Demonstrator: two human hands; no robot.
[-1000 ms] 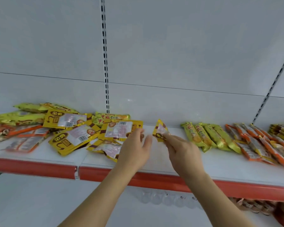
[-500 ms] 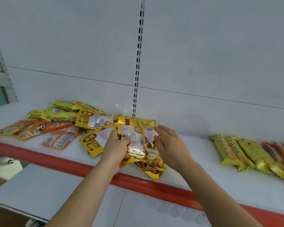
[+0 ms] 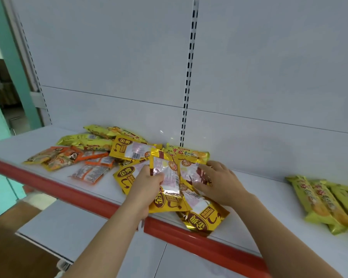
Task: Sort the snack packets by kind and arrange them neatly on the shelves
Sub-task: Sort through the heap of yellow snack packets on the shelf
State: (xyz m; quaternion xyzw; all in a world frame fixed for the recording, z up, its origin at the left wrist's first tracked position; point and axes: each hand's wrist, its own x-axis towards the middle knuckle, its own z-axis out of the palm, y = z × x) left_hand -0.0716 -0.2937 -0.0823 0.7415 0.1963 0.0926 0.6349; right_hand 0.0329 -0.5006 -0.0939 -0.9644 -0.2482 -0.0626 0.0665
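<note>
The left hand (image 3: 147, 187) grips a gold packet (image 3: 167, 185) by its left edge, lifted above the shelf (image 3: 259, 201), while the right hand (image 3: 219, 183) lies open and flat on more gold packets (image 3: 197, 173) in the loose pile. The glossy film looks slippery, so a one-edge pinch could let the packet slide free, and the lowest gold packet (image 3: 203, 219) sits near the red front lip (image 3: 185, 235), where a nudge might tip it off
</note>
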